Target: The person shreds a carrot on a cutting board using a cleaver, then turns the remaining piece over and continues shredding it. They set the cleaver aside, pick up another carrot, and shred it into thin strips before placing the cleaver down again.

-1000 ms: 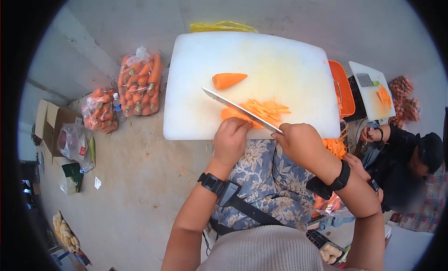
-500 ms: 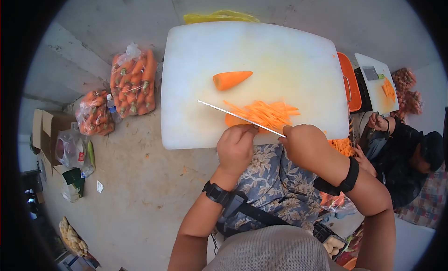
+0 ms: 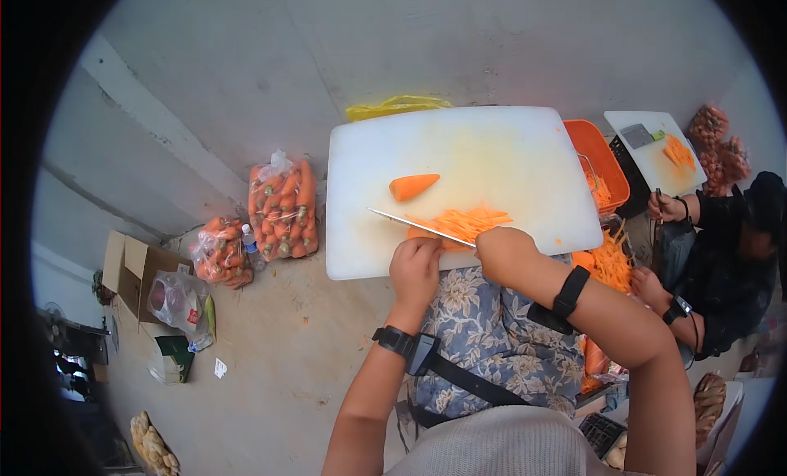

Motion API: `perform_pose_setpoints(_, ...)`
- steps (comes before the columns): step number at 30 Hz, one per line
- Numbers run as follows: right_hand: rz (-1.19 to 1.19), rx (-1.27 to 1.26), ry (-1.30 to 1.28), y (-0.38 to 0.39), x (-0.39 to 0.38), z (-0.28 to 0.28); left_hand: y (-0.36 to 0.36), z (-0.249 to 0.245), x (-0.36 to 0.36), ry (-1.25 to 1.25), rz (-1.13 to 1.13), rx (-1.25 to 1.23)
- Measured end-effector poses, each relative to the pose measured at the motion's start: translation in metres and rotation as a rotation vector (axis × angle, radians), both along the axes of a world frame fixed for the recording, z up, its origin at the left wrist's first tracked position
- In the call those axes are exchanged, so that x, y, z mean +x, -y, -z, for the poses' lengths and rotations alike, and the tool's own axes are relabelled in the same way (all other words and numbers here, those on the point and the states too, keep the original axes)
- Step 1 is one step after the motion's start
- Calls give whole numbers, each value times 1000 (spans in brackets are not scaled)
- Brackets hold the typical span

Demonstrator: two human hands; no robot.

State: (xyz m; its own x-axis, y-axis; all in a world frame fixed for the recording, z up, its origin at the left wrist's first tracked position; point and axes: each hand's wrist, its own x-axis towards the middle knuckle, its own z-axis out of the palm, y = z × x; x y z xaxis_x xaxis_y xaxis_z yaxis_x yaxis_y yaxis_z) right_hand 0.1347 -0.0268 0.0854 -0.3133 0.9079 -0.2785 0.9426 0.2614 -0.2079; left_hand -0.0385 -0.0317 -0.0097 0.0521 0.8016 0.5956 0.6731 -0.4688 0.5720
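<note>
My right hand [image 3: 506,255] grips a knife [image 3: 397,217], its thin blade reaching left across the white cutting board [image 3: 361,165]. Just beyond the blade lies a pile of carrot strips [image 3: 470,220]. With curled fingers, my left hand [image 3: 415,267] presses on carrot slices near the board's front edge, close to the blade. What lies under those fingers is mostly hidden. Farther back on the board rests a carrot piece [image 3: 414,187] with its thick end cut flat.
Bags of carrots [image 3: 283,207] stand on the floor at left, near a cardboard box [image 3: 135,267]. Right of the board are an orange basket [image 3: 605,160] and more shredded carrot [image 3: 611,263]. A co-worker [image 3: 725,255] sits there by a second board [image 3: 656,174].
The view has shifted, so the board appears lower and farther right. Both hands stay by the carrot, and the knife's blade remains over it at a slightly flatter slant.
</note>
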Motion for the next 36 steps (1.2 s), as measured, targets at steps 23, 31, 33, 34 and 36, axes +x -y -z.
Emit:
perform_pose_setpoints(23, -18, 96, -155, -22, -21, 16, -2, -3, -15, -60, -67, -91)
perform_pose_setpoints(31, 8, 237, -268, -10, 0, 11, -1, 1, -17, -5, -36, -61)
perform_pose_setpoints(33, 0, 209, -233, 0, 3, -9, 1, -1, -15, -4, -32, -16)
perform_pose_setpoints(34, -3, 176, -202, 4, 3, -16, 2, -2, -14, -1, -32, -13)
perform_pose_setpoints(36, -6, 172, -164, 9, 8, -17, 1, -3, -11, -46, -92, -21)
